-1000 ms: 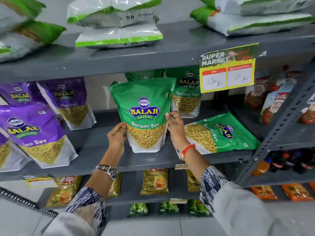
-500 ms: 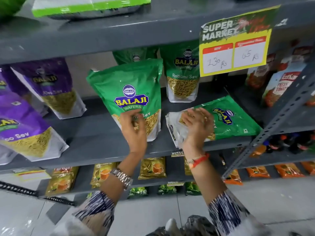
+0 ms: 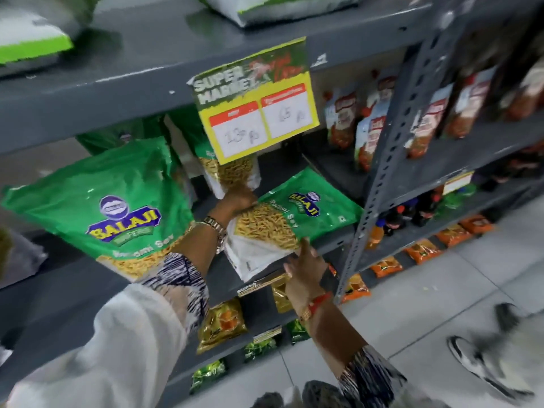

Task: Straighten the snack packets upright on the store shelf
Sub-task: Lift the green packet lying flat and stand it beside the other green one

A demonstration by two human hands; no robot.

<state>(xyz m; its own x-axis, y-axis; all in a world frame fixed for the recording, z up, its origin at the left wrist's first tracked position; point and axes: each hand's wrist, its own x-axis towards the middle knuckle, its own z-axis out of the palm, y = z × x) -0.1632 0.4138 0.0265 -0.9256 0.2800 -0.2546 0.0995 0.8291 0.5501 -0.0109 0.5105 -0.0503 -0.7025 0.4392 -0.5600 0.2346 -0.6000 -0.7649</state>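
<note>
A green Balaji Ratlami Sev packet [image 3: 312,212] lies flat on the grey middle shelf [image 3: 73,285], its white bottom end jutting over the front edge. My left hand [image 3: 240,198] reaches across and grips that packet's far left edge. My right hand [image 3: 306,262] holds its near bottom corner, thumb on top. To the left a second green packet [image 3: 117,201] stands leaning, partly covered by my left sleeve. A third packet [image 3: 229,169] stands upright at the back, half hidden by the price card.
A yellow-green price card [image 3: 253,113] hangs from the shelf above. A perforated grey post [image 3: 382,160] bounds the bay on the right, with tomato-print pouches [image 3: 368,134] beyond it. Yellow packets [image 3: 223,322] fill the shelf below. A shoe [image 3: 485,369] shows on the tiled floor.
My left hand left the front standing packet and crossed right to the lying packet. My right hand slid from its top down to its near corner. The view swung right.
</note>
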